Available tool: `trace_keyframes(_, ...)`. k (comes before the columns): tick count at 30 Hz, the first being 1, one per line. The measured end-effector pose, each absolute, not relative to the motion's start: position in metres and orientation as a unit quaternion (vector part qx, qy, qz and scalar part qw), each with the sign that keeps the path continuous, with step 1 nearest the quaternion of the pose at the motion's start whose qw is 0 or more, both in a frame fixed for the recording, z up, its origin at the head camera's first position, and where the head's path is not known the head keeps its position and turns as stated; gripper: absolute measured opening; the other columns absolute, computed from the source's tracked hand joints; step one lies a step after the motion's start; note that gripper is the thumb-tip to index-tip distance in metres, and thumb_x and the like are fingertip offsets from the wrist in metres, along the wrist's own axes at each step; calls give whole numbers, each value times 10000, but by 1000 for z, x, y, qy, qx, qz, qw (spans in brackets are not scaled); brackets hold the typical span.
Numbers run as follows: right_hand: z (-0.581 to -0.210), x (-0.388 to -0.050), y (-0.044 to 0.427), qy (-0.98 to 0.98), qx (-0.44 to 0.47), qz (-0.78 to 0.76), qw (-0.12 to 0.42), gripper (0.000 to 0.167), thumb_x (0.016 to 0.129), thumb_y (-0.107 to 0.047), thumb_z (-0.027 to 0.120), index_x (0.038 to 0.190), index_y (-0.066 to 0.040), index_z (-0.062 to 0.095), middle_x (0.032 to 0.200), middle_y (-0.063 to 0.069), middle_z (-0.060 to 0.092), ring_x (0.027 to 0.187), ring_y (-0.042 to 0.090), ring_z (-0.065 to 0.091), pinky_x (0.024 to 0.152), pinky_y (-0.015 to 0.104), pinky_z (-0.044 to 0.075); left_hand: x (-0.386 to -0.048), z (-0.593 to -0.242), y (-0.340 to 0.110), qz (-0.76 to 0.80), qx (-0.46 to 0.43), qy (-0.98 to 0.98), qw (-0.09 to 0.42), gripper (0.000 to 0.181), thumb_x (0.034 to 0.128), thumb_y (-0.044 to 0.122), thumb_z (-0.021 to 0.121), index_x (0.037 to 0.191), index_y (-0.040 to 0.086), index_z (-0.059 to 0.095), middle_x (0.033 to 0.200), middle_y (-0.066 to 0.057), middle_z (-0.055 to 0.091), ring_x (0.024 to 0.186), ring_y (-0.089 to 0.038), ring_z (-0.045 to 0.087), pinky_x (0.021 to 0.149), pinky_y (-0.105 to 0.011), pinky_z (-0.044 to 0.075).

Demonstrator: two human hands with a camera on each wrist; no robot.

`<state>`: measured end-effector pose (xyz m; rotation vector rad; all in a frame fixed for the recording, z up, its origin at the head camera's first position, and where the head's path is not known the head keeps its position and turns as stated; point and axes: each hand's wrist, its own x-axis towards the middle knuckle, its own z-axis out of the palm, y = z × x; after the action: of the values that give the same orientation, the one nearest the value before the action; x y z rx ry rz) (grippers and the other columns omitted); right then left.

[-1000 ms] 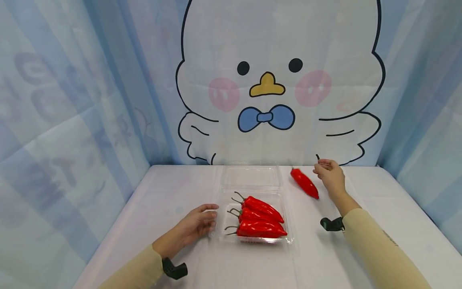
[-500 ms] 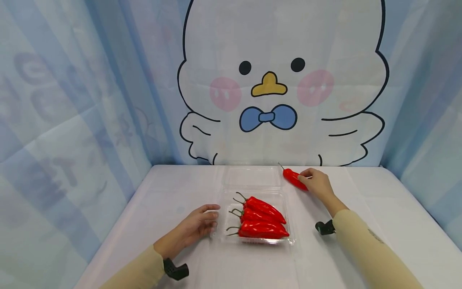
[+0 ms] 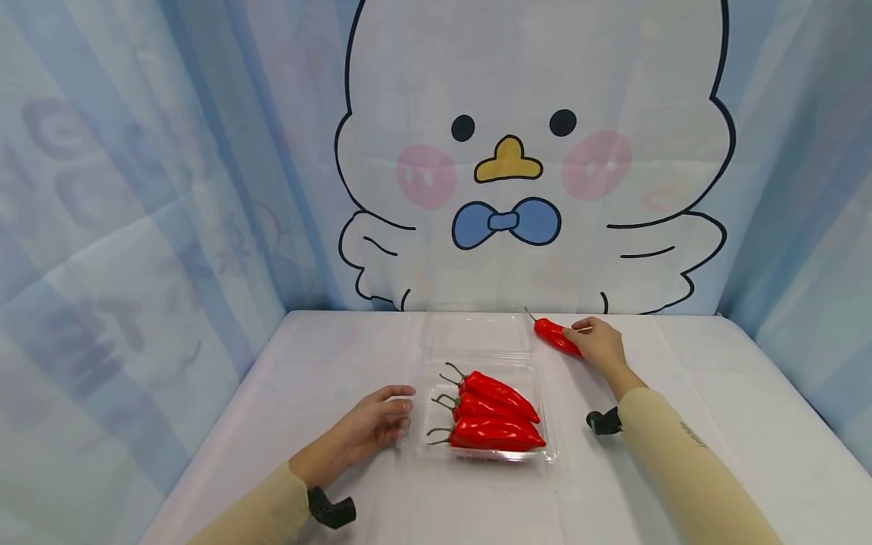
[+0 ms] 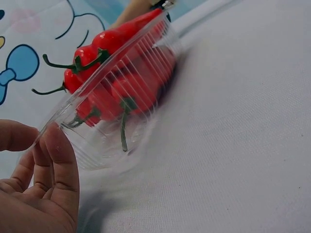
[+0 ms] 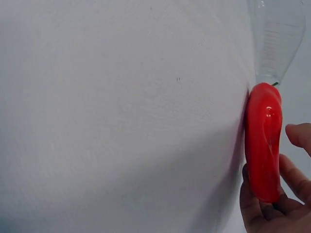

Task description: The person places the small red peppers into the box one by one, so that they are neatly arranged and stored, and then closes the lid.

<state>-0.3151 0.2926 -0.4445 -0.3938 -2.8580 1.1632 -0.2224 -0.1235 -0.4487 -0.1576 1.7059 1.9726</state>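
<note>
Several glossy red chili peppers lie in an open clear plastic clamshell container, their green stems pointing left. My left hand is at the container's left side. In the left wrist view, its thumb and fingers pinch the clear rim. Beyond the container's back right corner lies another red chili pepper, stem toward the back left. My right hand holds its lower end. In the right wrist view, fingers curl behind this pepper, while the uppermost digit stands a little apart from it.
The container's clear lid lies folded back toward the rear of the white-covered table. A curtain with a cartoon bird hangs behind the table, and blue curtains flank it.
My right hand has come down onto the lone pepper and shifted it left, closer to the lid. Over the last half second both have hardly moved. My left hand stays at the container.
</note>
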Motion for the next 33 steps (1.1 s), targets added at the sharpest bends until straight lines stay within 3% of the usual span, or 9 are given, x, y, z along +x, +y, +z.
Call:
trace_keyframes(8,-448,-317,288,-912,-150,380,-12,487,979,-283,643,1315,62,571,1345,301,573,1218,432,520,1034,514,513,-223,-449,-124,733,-54,625,262,422,1017,94,614,1405,5,474,943,-26,601,710,-100,584,628,-191,537)
trace_keyframes(20,-438,-313,300,-902,-210,373,-58,507,948,-295,646,1241,98,517,1233,291,550,1091,384,532,853,417,558,-223,-448,-122,734,-52,624,262,407,1016,91,614,1391,8,479,949,-21,603,714,-101,580,628,-190,535)
trace_keyframes(33,-437,-302,314,-879,-211,420,-81,557,962,-271,683,1332,86,469,1360,314,477,1184,413,478,980,486,530,-223,-450,-122,733,-57,626,259,421,1017,94,616,1403,3,476,948,-30,607,711,-104,583,627,-186,541)
